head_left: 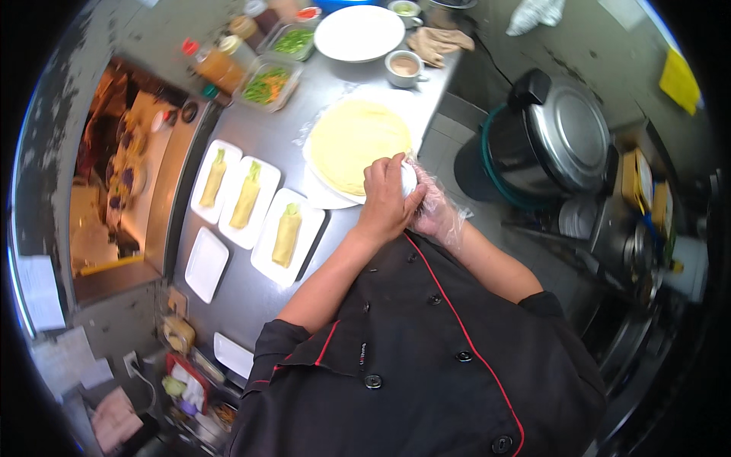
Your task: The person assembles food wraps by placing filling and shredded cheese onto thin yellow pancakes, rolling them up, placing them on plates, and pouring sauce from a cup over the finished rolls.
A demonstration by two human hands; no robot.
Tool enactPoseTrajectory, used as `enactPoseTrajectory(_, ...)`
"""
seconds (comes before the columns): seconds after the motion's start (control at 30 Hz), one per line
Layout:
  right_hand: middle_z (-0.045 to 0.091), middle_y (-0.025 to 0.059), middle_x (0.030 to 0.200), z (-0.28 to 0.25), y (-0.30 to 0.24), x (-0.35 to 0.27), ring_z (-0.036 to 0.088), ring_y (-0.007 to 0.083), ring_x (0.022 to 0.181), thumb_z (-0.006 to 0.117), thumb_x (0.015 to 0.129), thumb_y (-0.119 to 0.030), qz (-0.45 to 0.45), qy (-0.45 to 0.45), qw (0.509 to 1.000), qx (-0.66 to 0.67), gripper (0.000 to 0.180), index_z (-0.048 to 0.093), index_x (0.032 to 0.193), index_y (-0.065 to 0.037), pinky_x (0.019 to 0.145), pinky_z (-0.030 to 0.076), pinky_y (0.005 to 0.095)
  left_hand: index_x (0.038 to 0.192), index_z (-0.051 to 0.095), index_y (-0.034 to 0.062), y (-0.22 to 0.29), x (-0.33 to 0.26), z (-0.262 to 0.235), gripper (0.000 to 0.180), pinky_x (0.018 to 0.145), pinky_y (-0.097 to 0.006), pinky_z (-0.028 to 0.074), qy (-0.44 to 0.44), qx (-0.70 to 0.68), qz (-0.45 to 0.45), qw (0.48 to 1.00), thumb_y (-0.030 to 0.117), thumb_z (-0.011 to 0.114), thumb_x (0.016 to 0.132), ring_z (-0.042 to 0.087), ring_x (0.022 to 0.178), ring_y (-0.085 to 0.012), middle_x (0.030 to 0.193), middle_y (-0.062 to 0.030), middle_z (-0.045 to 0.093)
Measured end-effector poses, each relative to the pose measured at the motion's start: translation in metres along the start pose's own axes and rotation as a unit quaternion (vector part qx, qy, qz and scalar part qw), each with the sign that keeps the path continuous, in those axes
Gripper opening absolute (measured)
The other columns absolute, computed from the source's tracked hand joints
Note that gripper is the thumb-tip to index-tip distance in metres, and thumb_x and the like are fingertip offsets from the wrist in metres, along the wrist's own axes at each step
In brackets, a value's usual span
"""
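Both my hands meet at the near right edge of a stack of thin yellow crepes (pixel 358 141) on a white plate (pixel 326 199). Bare, my left hand (pixel 390 199) curls its fingers over a small white dish (pixel 409 180). My right hand (pixel 432 209), in a loose clear plastic glove, closes round the dish's other side; its fingers are partly hidden. To the left, rolled crepes with green leaf at one end, such as the nearest roll (pixel 286 236), lie singly on three white rectangular plates (pixel 263 263).
Empty white plates (pixel 206 265) sit nearer on the steel counter (pixel 293 171). At the back are tubs of chopped vegetables (pixel 268 85), sauce bottles (pixel 217 67), a large white bowl (pixel 359 34) and a cup (pixel 404 68). A big lidded pot (pixel 567 137) stands right.
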State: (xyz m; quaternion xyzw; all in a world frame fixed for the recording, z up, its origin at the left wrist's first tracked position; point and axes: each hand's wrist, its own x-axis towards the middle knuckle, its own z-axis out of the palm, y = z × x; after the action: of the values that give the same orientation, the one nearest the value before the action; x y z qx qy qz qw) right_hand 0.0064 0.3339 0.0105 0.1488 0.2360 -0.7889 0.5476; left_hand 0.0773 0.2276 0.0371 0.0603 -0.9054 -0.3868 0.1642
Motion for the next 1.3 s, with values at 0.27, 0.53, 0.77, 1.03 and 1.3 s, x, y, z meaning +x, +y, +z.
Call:
enactPoseTrajectory(0.27, 0.068, 0.0058, 0.105, 0.042, 0.019, 0.041, 0.070, 0.0178, 0.088, 0.051, 0.103, -0.041, 0.069, 0.038, 0.991, -0.111, 0.037, 0.057, 0.123, -0.011, 0.071, 0.061, 0.0316, 0.127, 0.050, -0.0006, -0.052, -0.019, -0.019, 0.047, 0.095, -0.046, 0.041, 0.172, -0.062, -0.035, 0.983, 0.028, 0.062, 0.092, 0.048, 0.103, -0.0380, 0.113, -0.0190, 0.052)
enactPoseTrajectory(0.53, 0.069, 0.0052, 0.098, 0.026, 0.014, 0.075, 0.070, 0.0171, 0.082, 0.049, 0.102, -0.045, 0.127, 0.069, 0.984, -0.108, 0.039, 0.058, 0.119, -0.011, 0.065, 0.060, 0.0298, 0.122, 0.050, 0.0000, -0.050, -0.007, -0.028, 0.052, 0.097, -0.047, 0.037, 0.181, 0.021, -0.033, 0.983, 0.032, 0.065, 0.084, 0.043, 0.107, -0.0378, 0.112, -0.0211, 0.047)
enactPoseTrajectory(0.77, 0.065, 0.0067, 0.090, 0.017, -0.014, 0.087, 0.065, 0.0164, 0.079, 0.056, 0.098, -0.050, 0.101, 0.030, 0.969, -0.222, 0.041, 0.063, 0.105, -0.010, 0.062, 0.055, 0.0293, 0.125, 0.048, -0.0013, -0.072, -0.004, -0.019, 0.049, 0.101, -0.040, 0.036, 0.313, -0.105, -0.103, 0.938, 0.035, 0.051, 0.092, 0.045, 0.112, -0.0287, 0.118, -0.0173, 0.045)
enactPoseTrajectory(1.03, 0.057, 0.0277, 0.110, 0.053, -0.012, 0.090, 0.062, 0.0428, 0.098, 0.071, 0.086, -0.044, -0.284, 0.057, 0.412, -0.864, 0.056, 0.061, 0.118, 0.001, 0.085, 0.051, 0.0498, 0.140, 0.042, -0.0012, -0.087, -0.027, -0.030, 0.064, 0.107, -0.043, 0.034, 0.303, -0.130, -0.236, 0.914, 0.038, 0.063, 0.094, 0.045, 0.122, -0.0332, 0.127, -0.0197, 0.045)
enactPoseTrajectory(1.3, 0.066, 0.0167, 0.108, 0.075, -0.062, 0.036, 0.064, 0.0268, 0.102, 0.068, 0.094, -0.035, -0.342, 0.108, 0.720, -0.593, 0.051, 0.058, 0.130, -0.001, 0.082, 0.053, 0.0383, 0.140, 0.045, -0.0013, -0.044, -0.003, -0.035, 0.087, 0.105, -0.043, 0.040, 0.237, -0.121, -0.100, 0.959, 0.055, 0.075, 0.081, 0.047, 0.124, -0.0352, 0.133, -0.0182, 0.049)
